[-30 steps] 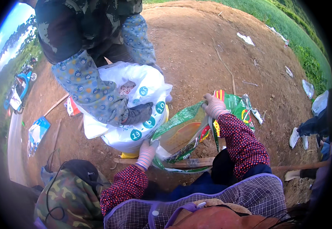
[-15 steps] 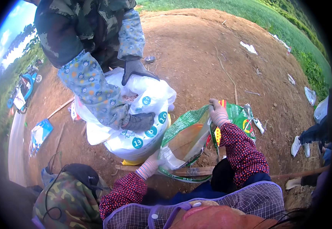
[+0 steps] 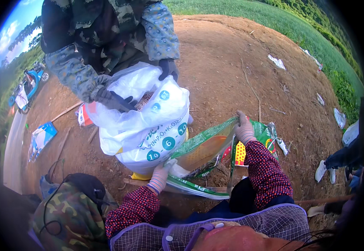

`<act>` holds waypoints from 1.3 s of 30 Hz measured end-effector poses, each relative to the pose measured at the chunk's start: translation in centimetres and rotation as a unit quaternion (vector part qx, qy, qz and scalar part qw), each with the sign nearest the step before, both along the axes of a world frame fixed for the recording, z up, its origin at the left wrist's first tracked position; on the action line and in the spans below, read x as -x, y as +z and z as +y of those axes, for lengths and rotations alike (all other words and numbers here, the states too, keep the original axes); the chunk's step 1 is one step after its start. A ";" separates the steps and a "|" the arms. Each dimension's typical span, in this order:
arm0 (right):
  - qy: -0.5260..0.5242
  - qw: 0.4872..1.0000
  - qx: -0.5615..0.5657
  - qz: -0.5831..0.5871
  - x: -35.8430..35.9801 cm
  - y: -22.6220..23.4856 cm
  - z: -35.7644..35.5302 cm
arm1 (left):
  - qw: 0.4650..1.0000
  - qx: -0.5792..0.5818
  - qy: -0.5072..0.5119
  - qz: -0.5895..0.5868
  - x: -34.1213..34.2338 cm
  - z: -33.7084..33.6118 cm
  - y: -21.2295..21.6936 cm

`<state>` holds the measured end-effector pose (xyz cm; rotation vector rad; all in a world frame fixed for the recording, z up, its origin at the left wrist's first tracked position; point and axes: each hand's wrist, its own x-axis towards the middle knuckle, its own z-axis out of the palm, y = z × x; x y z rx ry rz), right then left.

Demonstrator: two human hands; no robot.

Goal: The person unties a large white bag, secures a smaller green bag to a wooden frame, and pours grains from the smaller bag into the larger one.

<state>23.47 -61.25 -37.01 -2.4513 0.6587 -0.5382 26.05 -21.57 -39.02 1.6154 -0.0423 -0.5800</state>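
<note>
Both my hands, in striped gloves, hold a green printed plastic sack by its rim. My right hand (image 3: 245, 130) grips the far right part of the rim. My left hand (image 3: 159, 178) is closed on the near left part, beside the base of a white sack. The green sack (image 3: 215, 131) stands spread at its mouth, showing a tan inner side. The white fertilizer sack (image 3: 127, 142) stands upright at its left, with brownish granules (image 3: 145, 100) in its mouth. Across from me, a co-worker's gloved hands (image 3: 117, 100) are at that mouth, one on each side.
A wooden stick (image 3: 134, 182) lies on the soil under the sacks. Camouflage fabric (image 3: 71, 213) is close at my left. Blue-white packaging (image 3: 43, 136) and a blue vehicle (image 3: 30, 85) lie farther left. White shoes (image 3: 321, 170) of another person show at the right.
The co-worker's hands have shifted: one from the white sack's front to its left rim, the other to the right rim. The granules show more. My left hand has moved slightly left and up.
</note>
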 end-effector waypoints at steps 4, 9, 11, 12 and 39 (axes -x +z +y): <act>-0.049 0.989 0.015 0.138 0.2 -0.1 -1.2 | 1.000 0.011 0.021 -0.007 0.0 0.2 -0.3; -0.044 0.990 -0.055 0.120 0.4 -1.3 -1.9 | 1.000 0.015 0.023 -0.014 0.5 -0.2 0.5; -0.034 0.993 -0.093 0.060 0.2 -1.2 -2.3 | 0.999 0.039 0.021 0.019 0.3 -0.1 0.3; -0.026 0.976 -0.214 0.010 -0.1 -0.9 -1.7 | 0.999 0.038 0.023 0.017 0.3 0.2 0.2; 0.033 0.987 -0.109 0.113 1.2 -1.2 -0.6 | 0.980 -0.142 -0.137 0.005 0.5 1.7 -2.2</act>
